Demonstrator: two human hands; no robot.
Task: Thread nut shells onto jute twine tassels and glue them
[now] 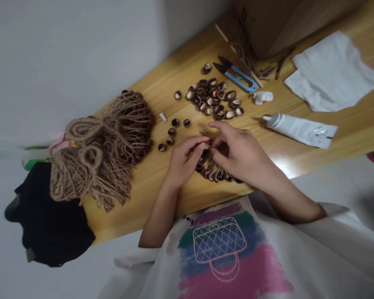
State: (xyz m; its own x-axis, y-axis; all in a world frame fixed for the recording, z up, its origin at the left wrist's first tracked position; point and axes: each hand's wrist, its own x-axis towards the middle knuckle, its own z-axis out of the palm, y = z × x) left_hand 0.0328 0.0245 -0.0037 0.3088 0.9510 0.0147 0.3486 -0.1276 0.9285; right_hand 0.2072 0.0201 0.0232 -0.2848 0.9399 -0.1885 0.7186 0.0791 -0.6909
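A round piece made of brown shells and twine (220, 172) lies on the wooden table, partly under both hands. At its upper left edge, my left hand (185, 160) pinches a small brown shell (207, 145) between thumb and fingers. Close beside it on the right, my right hand (237, 149) has thumb and a finger pressed together at the same spot, the index finger stretched out above; what they grip is too small to tell. Beyond the hands sits a cluster of hollow brown shells (216, 97), with several loose ones (171, 131) to the left.
Twine bundles with shells (112, 141) lie left, above a black cloth item (56, 224). Blue-handled snips (237, 79), brown twigs (244, 58) and crumpled tissue (263, 97) are at the back. A white tube (302, 129) and white cloth (339, 74) lie right. A small white cap (163, 116) is left of centre.
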